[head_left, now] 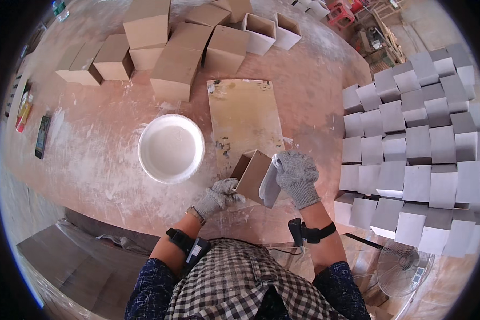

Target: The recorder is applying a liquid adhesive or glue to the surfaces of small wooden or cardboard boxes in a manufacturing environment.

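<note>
Low R of white bowl (168,178): brace open box (255,178) firmly, keep L fingers clear of far side, prob. best w/ light, even pressure there.

L to R: just off bowl's low R, L hand (216,197) w/ fingers curled, gripping box's near-L edge; next, box itself, tilted, mouth toward bowl; at its R side, pale flat piece (269,181), exact kind unclear; farther R of bowl, R hand (297,173) closed on that piece, palm hidden; well R of bowl, rows of pale boxes (417,181).
</note>
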The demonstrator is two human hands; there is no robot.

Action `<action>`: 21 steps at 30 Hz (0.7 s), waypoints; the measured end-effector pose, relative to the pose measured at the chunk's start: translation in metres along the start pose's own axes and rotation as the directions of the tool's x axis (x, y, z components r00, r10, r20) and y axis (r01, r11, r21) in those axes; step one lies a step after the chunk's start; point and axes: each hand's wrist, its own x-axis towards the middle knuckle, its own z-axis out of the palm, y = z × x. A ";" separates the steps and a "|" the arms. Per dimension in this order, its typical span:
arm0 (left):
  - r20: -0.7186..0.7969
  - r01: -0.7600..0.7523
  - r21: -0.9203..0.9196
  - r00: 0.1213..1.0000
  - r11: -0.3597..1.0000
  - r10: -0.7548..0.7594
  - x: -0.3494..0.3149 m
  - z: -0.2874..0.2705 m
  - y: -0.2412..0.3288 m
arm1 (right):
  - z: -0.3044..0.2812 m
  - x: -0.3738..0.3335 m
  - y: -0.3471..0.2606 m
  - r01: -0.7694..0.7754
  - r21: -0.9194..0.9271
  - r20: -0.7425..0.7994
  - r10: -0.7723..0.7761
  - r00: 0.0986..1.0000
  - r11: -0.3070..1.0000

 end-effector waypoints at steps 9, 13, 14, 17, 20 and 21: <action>-0.140 -0.044 0.205 0.987 0.978 0.073 -0.008 0.020 -0.039 | 0.008 -0.009 -0.030 0.172 -0.232 -0.222 -0.224 0.949 0.957; -0.125 -0.021 0.182 0.991 0.983 0.044 -0.004 0.019 -0.031 | 0.009 0.017 -0.009 0.072 -0.160 -0.304 -0.119 0.945 0.984; -0.135 -0.029 0.108 0.990 0.994 0.044 -0.005 0.018 -0.026 | 0.018 0.007 -0.017 0.075 -0.162 -0.305 -0.122 0.944 0.984; -0.214 -0.097 0.123 0.969 0.988 0.122 -0.008 0.017 -0.017 | 0.045 -0.038 -0.050 0.137 -0.400 -0.582 -0.366 0.726 0.906; -0.209 -0.083 0.205 0.970 0.975 0.126 -0.006 0.015 -0.016 | 0.044 -0.036 -0.052 0.252 -0.161 -0.475 -0.299 0.828 0.954; -0.165 -0.005 0.198 0.986 0.980 0.038 -0.006 0.015 -0.016 | 0.030 -0.012 -0.043 0.199 -0.180 -0.370 -0.253 0.894 0.963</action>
